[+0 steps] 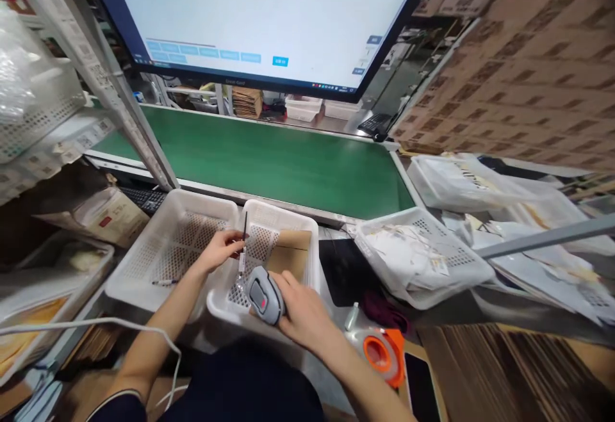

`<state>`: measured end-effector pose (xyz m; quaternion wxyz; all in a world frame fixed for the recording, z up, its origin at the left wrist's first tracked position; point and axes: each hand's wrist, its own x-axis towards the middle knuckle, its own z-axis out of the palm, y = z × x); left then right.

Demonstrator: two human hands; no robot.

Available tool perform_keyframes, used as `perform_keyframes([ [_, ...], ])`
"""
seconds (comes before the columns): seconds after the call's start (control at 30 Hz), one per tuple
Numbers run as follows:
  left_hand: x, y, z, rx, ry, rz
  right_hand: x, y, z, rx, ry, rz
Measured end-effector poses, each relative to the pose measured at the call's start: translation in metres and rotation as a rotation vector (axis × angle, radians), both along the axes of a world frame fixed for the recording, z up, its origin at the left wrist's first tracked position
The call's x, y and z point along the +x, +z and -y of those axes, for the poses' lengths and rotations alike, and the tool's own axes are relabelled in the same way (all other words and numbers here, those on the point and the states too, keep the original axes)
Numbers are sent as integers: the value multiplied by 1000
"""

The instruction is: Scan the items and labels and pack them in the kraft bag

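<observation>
Between the fingers of my left hand [221, 250] is a slim dark stick-like item with a white label [243, 259], held upright over the right white basket [311, 262]. Its exact kind is unclear; the lower end looks wrapped in clear plastic. My right hand [305, 310] is wrapped around a grey barcode scanner [264, 297] with a red button, close to the labelled item. Brown cardboard [291, 252] lies inside that basket. In the left white basket [125, 279] rests another small slim item [164, 282].
A green conveyor belt [269, 153] runs behind the baskets, below a large monitor [269, 18]. At right are a basket of white papers [432, 294], an orange tape dispenser [394, 358], a phone [421, 387] and stacked cardboard [509, 371]. A white cable [96, 323] crosses the left side.
</observation>
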<state>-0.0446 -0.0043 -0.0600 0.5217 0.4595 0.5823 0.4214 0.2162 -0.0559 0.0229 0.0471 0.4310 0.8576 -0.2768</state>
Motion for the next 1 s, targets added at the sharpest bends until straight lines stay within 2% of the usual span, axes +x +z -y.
perform_keyframes([
  [0.03, 1, -7, 4, 19, -5, -66, 9, -6, 5, -29, -15, -54],
  [0.1, -9, -22, 12, 126, 78, -319, 30, -18, 15, -103, -45, -205],
  [0.17, -34, -36, 23, 182, 193, -677, 50, -29, 26, -174, -86, -342],
  [0.23, -67, -49, 40, 75, 196, -921, 65, -38, 38, -214, -132, -424],
  [0.37, -123, -72, 83, -217, 76, -989, 73, -48, 52, -262, -170, -498],
  [0.43, -137, -80, 97, -290, 52, -981, 66, -49, 52, -296, -143, -525],
  [0.5, -143, -81, 100, -308, 55, -957, 55, -47, 51, -304, -108, -548],
  [0.57, -143, -73, 93, -270, 78, -908, 43, -43, 49, -290, -69, -565],
  [0.67, -133, -48, 75, -172, 130, -789, 26, -32, 45, -230, -20, -543],
  [0.77, -105, -13, 61, -108, 193, -365, 7, -18, 37, -134, 9, -450],
  [0.83, -80, 8, 54, -84, 191, -76, -5, -9, 30, -73, 28, -357],
  [0.87, -67, 16, 52, -70, 172, 0, -10, -6, 27, -45, 35, -310],
  [0.93, -41, 25, 48, -40, 137, 10, -14, -5, 23, 5, 45, -246],
  [1.0, -20, 22, 46, -16, 114, 0, -13, -13, 22, 32, 28, -229],
])
